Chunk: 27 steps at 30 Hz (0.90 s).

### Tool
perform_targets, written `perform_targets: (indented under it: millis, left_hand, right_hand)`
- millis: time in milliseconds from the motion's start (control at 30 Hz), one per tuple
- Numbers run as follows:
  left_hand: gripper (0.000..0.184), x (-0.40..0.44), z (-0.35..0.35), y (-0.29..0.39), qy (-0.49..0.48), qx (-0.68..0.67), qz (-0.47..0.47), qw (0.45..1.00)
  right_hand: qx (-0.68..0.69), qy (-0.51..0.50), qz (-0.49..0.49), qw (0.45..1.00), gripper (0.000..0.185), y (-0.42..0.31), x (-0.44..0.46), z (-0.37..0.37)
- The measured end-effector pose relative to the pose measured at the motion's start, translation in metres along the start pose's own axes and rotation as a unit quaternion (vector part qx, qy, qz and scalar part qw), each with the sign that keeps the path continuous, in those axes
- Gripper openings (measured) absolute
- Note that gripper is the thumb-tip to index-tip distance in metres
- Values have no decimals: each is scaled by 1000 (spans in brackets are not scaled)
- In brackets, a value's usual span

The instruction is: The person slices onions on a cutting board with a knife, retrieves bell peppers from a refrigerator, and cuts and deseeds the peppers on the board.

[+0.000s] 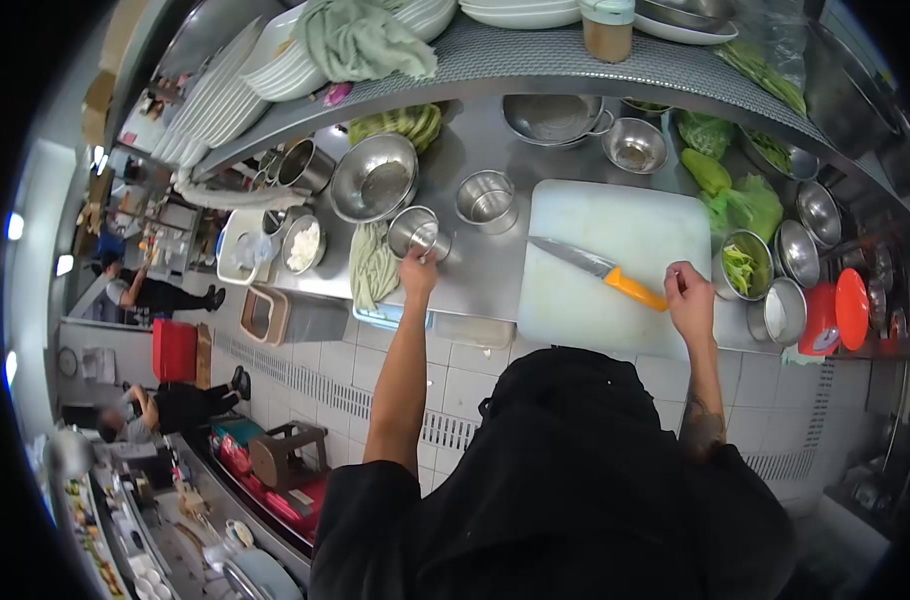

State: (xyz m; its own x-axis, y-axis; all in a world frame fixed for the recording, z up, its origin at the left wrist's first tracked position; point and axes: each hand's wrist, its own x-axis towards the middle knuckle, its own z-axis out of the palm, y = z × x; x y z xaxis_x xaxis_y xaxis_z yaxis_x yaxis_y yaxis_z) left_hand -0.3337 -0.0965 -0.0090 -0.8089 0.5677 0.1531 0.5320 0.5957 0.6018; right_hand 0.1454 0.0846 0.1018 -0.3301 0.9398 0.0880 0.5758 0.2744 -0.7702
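Left of the white cutting board (615,218), our left hand (418,270) grips a steel cup (414,229); near its right edge, our right hand (692,302) curls beside the orange-handled knife (635,288) on it, whether holding anything we cannot tell.

Counter (475,272): steel, reflective. Resting on it — a white board (615,218), knife (597,266) flat upon it; a pot (487,203) to its left; farther left, a large bowl (360,180). Green cloth (375,262) — noted draping over the front edge.
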Motion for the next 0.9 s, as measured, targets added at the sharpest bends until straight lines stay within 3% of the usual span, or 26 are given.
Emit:
perform_targets:
  millis: [100,133,200,233,333,433,500,600,667,733,833,900]
  left_hand:
    - [21,-14,-23,35,28,-61,-29,997]
    - [21,-12,-28,53,13,-64,-15,998]
    - [12,-14,-35,87,101,-164,61,979]
    - [12,-7,-37,105,90,-172,63,979]
    - [13,24,-21,139,-13,-88,224,970]
    - [21,29,2,136,-87,-35,219,971]
    - [31,39,33,99,-38,-61,298,952]
    - [39,31,29,91,-110,-85,239,961]
    - [42,31,32,91,-117,-83,220,965]
    - [50,38,39,84,-35,-60,279,958]
    - [53,32,33,100,-25,-16,225,974]
    - [53,19,26,105,31,-22,258,965]
  right_hand:
    - [17,48,15,999,12,7,-16,-10]
    - [14,63,29,997,12,11,-24,-14]
    - [-32,128,77,988,12,22,-42,-27]
    - [-41,136,85,986,12,25,-50,-32]
    - [-69,191,145,968,12,7,-75,-44]
    - [-96,234,127,959,13,18,-104,-45]
    - [-126,256,168,944,14,0,-124,-50]
    - [-136,306,218,917,15,5,-162,-56]
    - [-138,283,251,915,15,10,-168,-67]
    - [-143,268,284,909,19,22,-168,-78]
    - [-135,243,299,913,30,56,-159,-93]
    - [-130,244,279,920,36,80,-142,-108]
